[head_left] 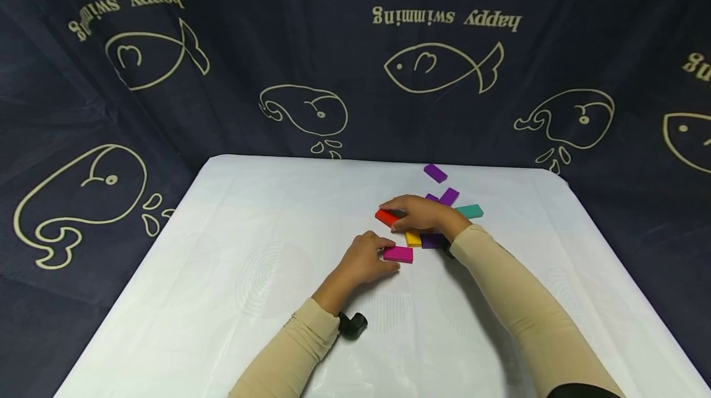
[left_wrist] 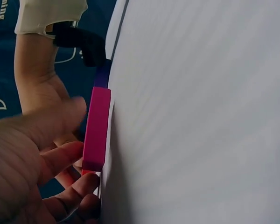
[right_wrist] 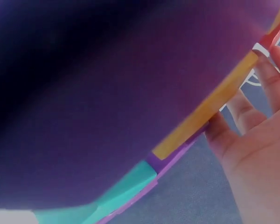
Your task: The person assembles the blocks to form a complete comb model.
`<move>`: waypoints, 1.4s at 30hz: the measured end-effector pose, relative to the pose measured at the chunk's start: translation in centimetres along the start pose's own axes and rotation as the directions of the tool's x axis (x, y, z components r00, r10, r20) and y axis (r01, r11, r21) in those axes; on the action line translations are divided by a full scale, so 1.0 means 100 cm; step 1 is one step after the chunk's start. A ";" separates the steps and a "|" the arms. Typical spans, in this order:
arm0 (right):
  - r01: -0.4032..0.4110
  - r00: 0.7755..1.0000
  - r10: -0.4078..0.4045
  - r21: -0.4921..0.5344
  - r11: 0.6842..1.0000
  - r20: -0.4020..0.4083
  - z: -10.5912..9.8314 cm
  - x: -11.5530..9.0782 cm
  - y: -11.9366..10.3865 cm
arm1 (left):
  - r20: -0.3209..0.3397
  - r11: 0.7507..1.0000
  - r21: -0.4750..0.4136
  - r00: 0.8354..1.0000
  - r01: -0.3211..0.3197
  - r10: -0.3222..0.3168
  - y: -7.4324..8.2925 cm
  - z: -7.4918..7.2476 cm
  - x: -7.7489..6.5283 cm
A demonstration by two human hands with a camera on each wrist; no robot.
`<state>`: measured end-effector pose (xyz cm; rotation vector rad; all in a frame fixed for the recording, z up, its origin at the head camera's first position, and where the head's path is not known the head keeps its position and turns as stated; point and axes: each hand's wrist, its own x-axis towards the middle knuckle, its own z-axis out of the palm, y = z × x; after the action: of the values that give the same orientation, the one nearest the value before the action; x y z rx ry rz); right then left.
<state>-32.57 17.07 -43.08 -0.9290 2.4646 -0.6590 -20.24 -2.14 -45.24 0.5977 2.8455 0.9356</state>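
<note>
Your left hand (head_left: 363,259) is nearest the magenta block (head_left: 398,255), thumb and fingers parted around its left end, its long axis running left to right, while just beyond your right hand (head_left: 416,213) pinches the slanted red block (head_left: 386,218).

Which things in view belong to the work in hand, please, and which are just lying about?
Likely in the work:
magenta block, at the left hand
red block, at the right hand

Seemingly just lying about, though perhaps for later:
yellow block
dark purple block
teal block
farthest purple block
two purple blocks beyond the right hand
</note>
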 end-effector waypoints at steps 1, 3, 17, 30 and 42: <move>-0.001 1.000 0.001 -0.001 1.000 0.003 0.000 0.000 0.000 | -0.006 1.000 0.000 1.000 -0.004 0.004 -0.001 0.000 0.000; -0.019 1.000 0.019 0.003 1.000 0.015 0.000 0.000 0.000 | -0.017 1.000 -0.001 1.000 -0.014 0.014 -0.002 0.000 0.001; -0.101 0.994 0.100 0.025 0.995 0.048 0.001 -0.004 0.000 | -0.043 0.999 0.027 0.999 -0.017 0.018 -0.004 0.006 0.002; -0.087 0.996 0.087 0.050 0.995 0.012 0.005 -0.004 -0.003 | -0.071 0.990 0.132 0.996 0.054 -0.045 0.007 0.016 0.007; -0.100 0.995 0.100 0.034 0.994 -0.001 0.006 -0.003 -0.002 | -0.058 0.999 0.021 0.998 0.035 -0.034 0.003 0.009 -0.001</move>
<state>-31.92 16.94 -43.41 -0.7872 2.4767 -0.6660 -19.85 -1.49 -45.84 0.5303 2.9104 0.9316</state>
